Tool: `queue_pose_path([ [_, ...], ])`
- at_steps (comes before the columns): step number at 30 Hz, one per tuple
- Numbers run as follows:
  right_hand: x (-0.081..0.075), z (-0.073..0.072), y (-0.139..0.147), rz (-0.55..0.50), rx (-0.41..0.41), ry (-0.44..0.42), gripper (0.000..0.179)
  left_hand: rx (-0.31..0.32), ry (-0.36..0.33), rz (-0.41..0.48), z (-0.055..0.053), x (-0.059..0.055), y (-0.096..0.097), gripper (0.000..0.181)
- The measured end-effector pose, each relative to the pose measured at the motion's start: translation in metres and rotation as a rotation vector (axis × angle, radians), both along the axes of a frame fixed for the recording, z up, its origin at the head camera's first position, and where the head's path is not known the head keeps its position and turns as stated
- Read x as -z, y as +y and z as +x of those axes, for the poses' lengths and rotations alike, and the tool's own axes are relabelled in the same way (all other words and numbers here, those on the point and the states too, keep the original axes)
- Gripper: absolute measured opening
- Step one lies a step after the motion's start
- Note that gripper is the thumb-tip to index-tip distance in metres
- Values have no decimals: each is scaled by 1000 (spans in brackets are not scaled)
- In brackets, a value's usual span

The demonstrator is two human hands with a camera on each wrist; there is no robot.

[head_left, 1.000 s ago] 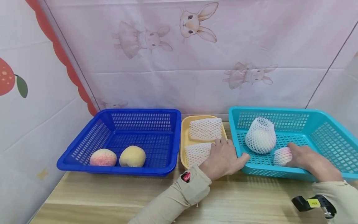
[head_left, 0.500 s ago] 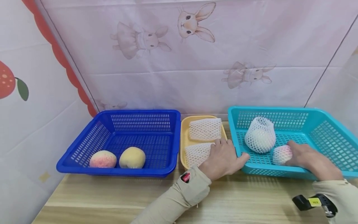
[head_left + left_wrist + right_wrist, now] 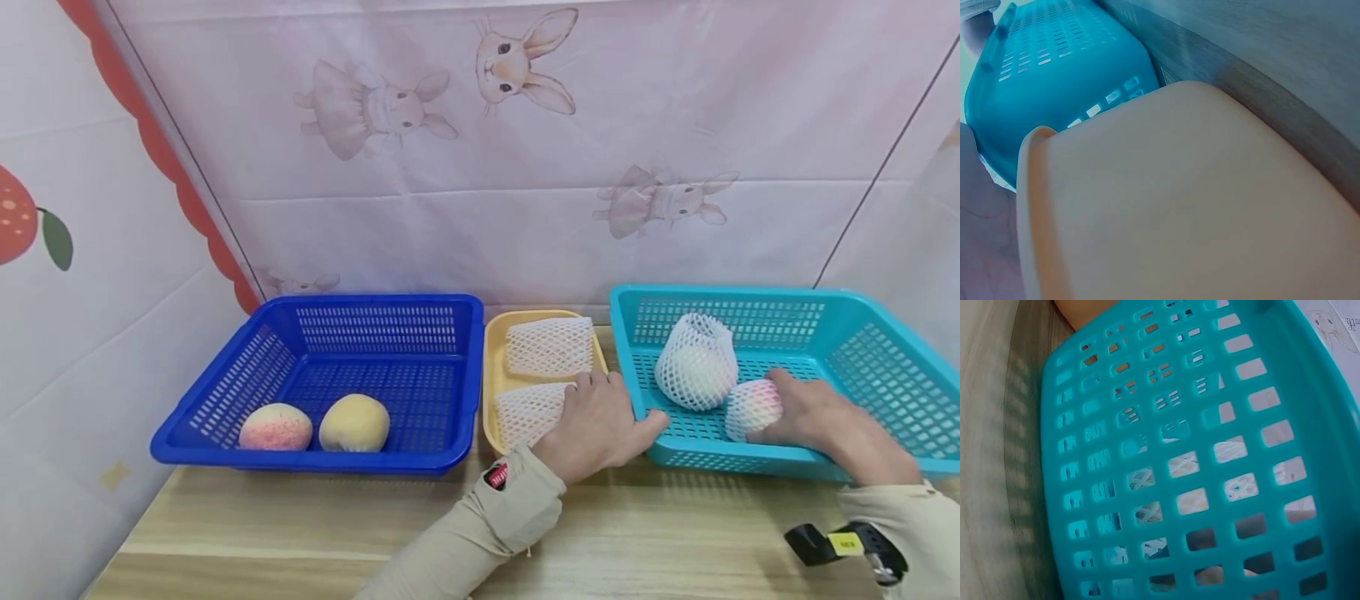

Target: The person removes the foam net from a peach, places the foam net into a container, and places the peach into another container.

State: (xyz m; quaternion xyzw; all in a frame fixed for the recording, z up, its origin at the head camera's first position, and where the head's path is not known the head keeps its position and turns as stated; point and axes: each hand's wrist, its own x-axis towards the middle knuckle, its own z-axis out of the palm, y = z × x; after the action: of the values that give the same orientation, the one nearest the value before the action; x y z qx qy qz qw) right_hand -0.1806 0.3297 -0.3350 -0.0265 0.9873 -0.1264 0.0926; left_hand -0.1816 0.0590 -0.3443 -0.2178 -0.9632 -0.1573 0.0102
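Observation:
In the head view my right hand (image 3: 813, 412) reaches over the front rim of the teal basket (image 3: 765, 461) and grips a pink-and-white peach (image 3: 753, 408) in a white foam net. Close beside that peach, on its left, sits a larger pale fruit (image 3: 697, 367), also netted. My left hand (image 3: 600, 425) lies over the right side of the yellow tray (image 3: 491, 358), its thumb stretched toward the teal basket's corner. Under its fingers is a foam net sleeve (image 3: 528, 412); another foam net sleeve (image 3: 551, 346) lies behind. In the right wrist view the basket wall (image 3: 1179, 487) hides most of the hand.
A dark blue basket (image 3: 382, 458) stands at the left, holding a pink-and-cream peach (image 3: 276, 427) and a yellow peach (image 3: 355, 422). All containers stand on a wooden table (image 3: 300, 533) against a rabbit-print cloth wall (image 3: 450, 242).
The right hand has shifted the netted peach slightly left and back, closer to the larger netted fruit. The left hand has stayed in place.

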Motion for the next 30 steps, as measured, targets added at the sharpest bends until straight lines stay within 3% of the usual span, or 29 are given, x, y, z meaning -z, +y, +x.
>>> queue_pose_path([
  [14, -18, 14, -21, -49, -52, 121, 91, 6, 10, 21, 1, 0, -1, 40],
  [30, -42, 27, -47, -104, -88, 240, 101, -16, -50, -33, 2, -7, 2, 44],
])
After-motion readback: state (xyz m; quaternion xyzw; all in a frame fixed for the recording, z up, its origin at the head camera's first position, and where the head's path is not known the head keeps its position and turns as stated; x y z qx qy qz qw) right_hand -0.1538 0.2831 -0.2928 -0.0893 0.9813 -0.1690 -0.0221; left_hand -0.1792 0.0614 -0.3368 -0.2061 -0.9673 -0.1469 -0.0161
